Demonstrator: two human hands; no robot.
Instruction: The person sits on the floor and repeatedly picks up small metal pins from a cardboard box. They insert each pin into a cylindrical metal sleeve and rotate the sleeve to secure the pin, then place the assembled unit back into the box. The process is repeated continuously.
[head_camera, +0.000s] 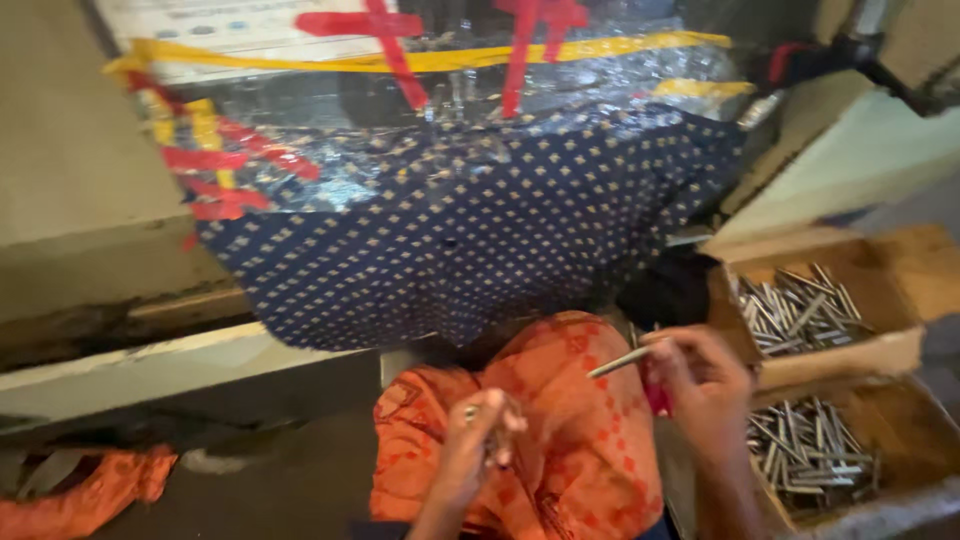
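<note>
Dim workshop: navy dotted cloth (450, 230) draped ahead, open cardboard boxes (815, 320) of metal pins beside. Right hand (705, 385) pinched thin silver metal pin (620, 362); left hand (480, 445) curled closed around something small, unclear.

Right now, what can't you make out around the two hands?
- Left hand, head view: what its curled fingers hold is hidden and blurred.
- Right hand: the metal rod runs behind its fingers; the red item is too small.
- Lower box of rods: cut off by the frame edge.
</note>
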